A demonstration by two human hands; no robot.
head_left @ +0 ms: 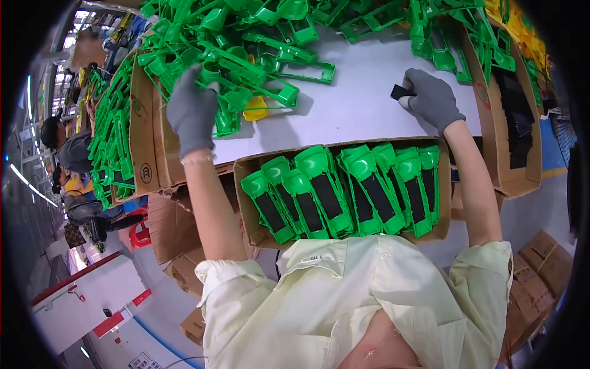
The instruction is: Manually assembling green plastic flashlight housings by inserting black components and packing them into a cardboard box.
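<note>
My left hand [192, 114], in a grey glove, reaches to the left edge of a heap of green plastic parts [246, 67]. Its thumb stands apart from the fingers, beside the nearest green pieces; the fingertips are partly hidden, and no hold on a piece shows. Over the right side of the white tabletop [356, 80], my right hand [433, 103], also gloved, pinches a small flat black piece [402, 92] between thumb and fingers. Close to my body stands a cardboard box [344, 144] with several green parts [313, 184] standing in it, black strips set in their faces.
A yellow piece [255, 109] lies by the heap. Cardboard walls [153, 135] bound the tabletop at left, and another carton [516, 123] with black strips stands at right. More green parts [117, 135] are piled at far left. People [74, 154] sit beyond them.
</note>
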